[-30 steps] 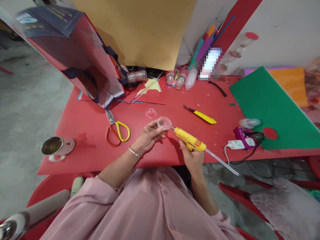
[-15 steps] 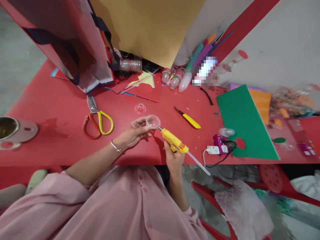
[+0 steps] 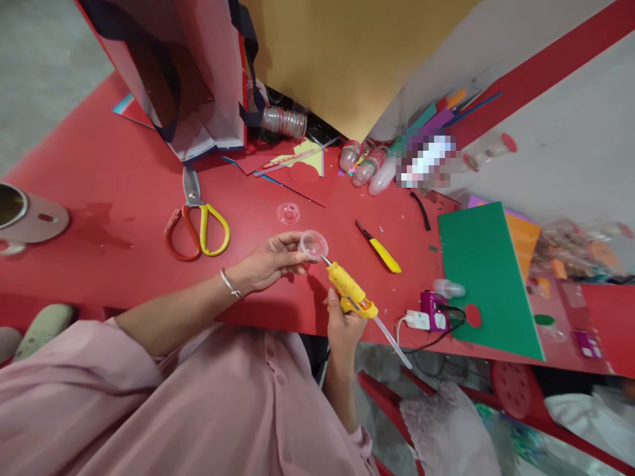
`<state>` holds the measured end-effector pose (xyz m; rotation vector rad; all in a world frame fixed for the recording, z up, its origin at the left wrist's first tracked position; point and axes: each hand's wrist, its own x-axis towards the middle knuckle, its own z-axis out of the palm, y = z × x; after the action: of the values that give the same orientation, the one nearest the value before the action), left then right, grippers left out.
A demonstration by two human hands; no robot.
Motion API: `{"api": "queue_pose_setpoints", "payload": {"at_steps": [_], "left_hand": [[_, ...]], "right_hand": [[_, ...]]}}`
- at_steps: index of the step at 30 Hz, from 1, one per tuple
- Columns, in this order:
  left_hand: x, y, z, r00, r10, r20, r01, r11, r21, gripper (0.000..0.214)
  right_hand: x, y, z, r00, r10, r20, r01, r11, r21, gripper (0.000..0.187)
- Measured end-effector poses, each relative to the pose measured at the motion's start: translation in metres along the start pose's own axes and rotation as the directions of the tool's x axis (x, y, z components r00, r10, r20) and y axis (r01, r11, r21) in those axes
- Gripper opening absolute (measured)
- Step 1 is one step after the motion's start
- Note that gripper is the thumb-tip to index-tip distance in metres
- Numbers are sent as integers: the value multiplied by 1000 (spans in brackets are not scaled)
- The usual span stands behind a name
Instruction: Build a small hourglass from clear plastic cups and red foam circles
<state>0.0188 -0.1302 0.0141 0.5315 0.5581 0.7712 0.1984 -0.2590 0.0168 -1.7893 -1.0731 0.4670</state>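
Observation:
Between the thumb and fingers of my left hand (image 3: 275, 261) is a small clear plastic cup (image 3: 313, 245), tilted so its round rim shows. My right hand (image 3: 344, 320) is wrapped round the handle of a yellow hot glue gun (image 3: 350, 284). The gun's metal nozzle points up and left at the cup's rim; I cannot tell whether it touches. A clear glue stick (image 3: 393, 342) sticks out of the gun's back end. Just beyond the cup, a clear plastic lid (image 3: 288, 213) lies on the red table (image 3: 258, 228).
Scissors (image 3: 198, 221) with red and yellow handles lie left. A yellow utility knife (image 3: 380, 247) rests right of the cup. Farther right are a purple power adapter (image 3: 432, 311) with cords and a green sheet (image 3: 489, 277). A mug (image 3: 34, 215) stands far left, a bag (image 3: 208, 86) behind.
The camera view has shifted and turned slightly. Both hands keep their holds, and the glue gun's nozzle stays at the cup's rim.

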Motion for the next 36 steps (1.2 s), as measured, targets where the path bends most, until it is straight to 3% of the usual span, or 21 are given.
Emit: {"api": "queue_pose_setpoints", "payload": {"at_steps": [5, 17, 21, 29, 36], "left_hand": [[1, -5, -6, 1000, -4, 28, 3, 999, 47, 64], [-6, 4, 4, 996, -28, 82, 27, 999, 20, 60], [-5, 3, 4, 989, -26, 146, 22, 999, 30, 58], [-6, -1, -1, 961, -81, 266, 64, 995, 74, 60], [-7, 2, 2, 962, -94, 255, 86, 995, 46, 61]], "right_hand": [[6, -2, 0, 998, 30, -46, -31, 999, -26, 41], [3, -7, -7, 999, 25, 43, -26, 999, 28, 40], [7, -6, -10, 998, 27, 49, -27, 1000, 9, 41], [10, 5, -14, 992, 105, 76, -111, 989, 93, 40], [9, 16, -13, 987, 147, 61, -153, 982, 109, 42]]}}
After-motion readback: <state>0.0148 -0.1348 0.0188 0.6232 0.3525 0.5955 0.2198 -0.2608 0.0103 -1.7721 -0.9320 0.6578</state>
